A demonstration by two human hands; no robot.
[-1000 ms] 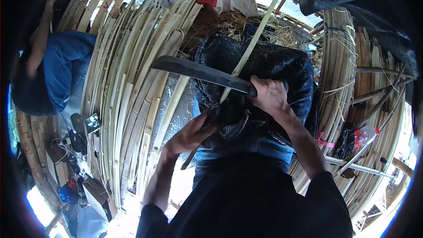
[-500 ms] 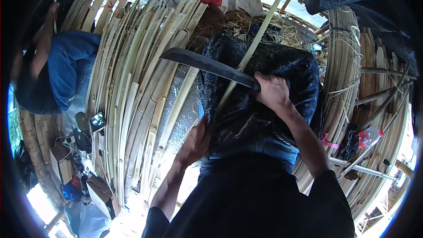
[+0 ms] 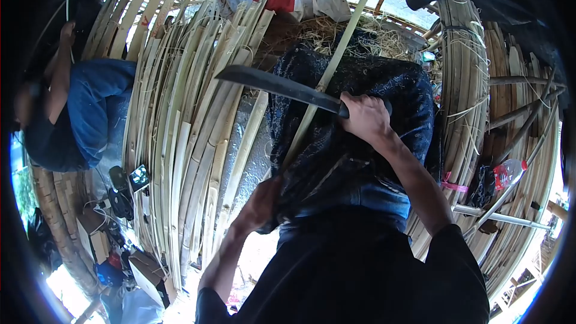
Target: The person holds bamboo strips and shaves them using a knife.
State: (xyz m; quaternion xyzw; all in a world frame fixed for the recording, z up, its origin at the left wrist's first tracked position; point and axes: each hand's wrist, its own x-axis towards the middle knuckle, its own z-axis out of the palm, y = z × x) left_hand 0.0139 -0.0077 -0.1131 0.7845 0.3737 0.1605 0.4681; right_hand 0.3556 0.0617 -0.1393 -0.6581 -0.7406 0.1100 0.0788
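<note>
My right hand (image 3: 366, 117) is closed around the handle of a machete (image 3: 279, 89), whose dark blade points left. The blade lies across a long pale bamboo strip (image 3: 345, 39), which slants from the top of the view down towards my lap. Closed by my left thigh, my left hand (image 3: 261, 203) grips the strip's lower end, though its fingers are partly in shadow. Under the strip, a dark, dusty cloth or sheet (image 3: 384, 84) covers my legs.
Many split bamboo slats (image 3: 192, 114) stand on the left, and a bundle of strips (image 3: 465, 78) on the right. Another person (image 3: 96, 108) sits at far left, holding a thin strip. A plastic bottle (image 3: 510, 174) is at right; shavings (image 3: 384, 39) lie ahead.
My left hand has drawn back slightly towards my hip, with the strip running down to it. The machete still crosses the strip. The view has tilted a little.
</note>
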